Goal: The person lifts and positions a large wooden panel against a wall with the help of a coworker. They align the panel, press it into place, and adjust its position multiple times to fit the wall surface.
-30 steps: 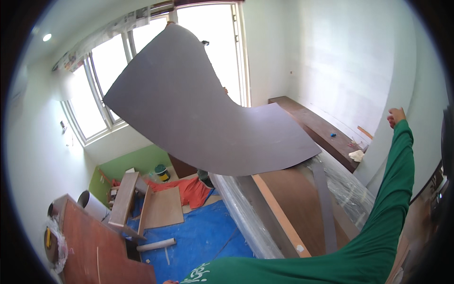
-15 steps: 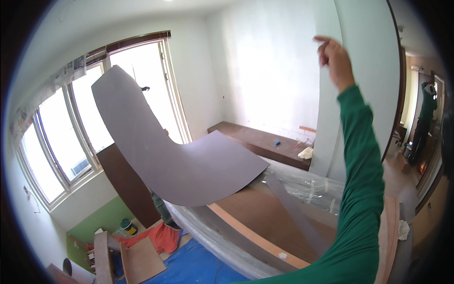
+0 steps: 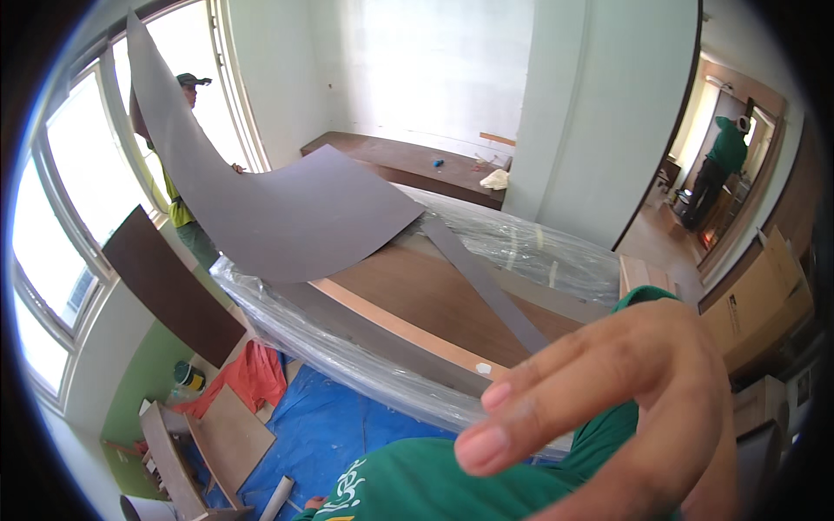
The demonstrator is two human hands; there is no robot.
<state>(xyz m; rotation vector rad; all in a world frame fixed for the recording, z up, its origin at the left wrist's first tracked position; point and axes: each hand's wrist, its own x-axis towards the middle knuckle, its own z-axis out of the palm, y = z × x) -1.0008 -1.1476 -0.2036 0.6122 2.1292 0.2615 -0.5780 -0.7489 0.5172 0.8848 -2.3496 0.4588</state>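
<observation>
My right hand (image 3: 608, 391) is raised close in the lower right, fingers curved and apart, with nothing visible in them. Only a small bit of my left hand (image 3: 314, 502) shows at the lower edge beside my green shirt (image 3: 408, 478); its fingers are mostly hidden. A white tube (image 3: 278, 499) lies near it. Ahead, a large, thin grey sheet (image 3: 287, 213) bends upward at its left end, with a co-worker (image 3: 182, 208) behind it and a hand at its edge. Its near part rests over a brown board (image 3: 417, 295). A narrow grey strip (image 3: 486, 282) lies across the board.
Clear plastic wrap (image 3: 347, 373) covers the long stack under the boards. A dark brown panel (image 3: 174, 286) leans by the windows. Blue sheeting (image 3: 339, 417), red cloth (image 3: 252, 378) and wooden pieces lie on the floor. Another person (image 3: 725, 161) stands beyond the doorway; a cardboard box (image 3: 756, 304) is at right.
My right hand has come down from its raised, pointing pose to close in front of me. The view has tilted down and turned right. More of the co-worker behind the sheet now shows.
</observation>
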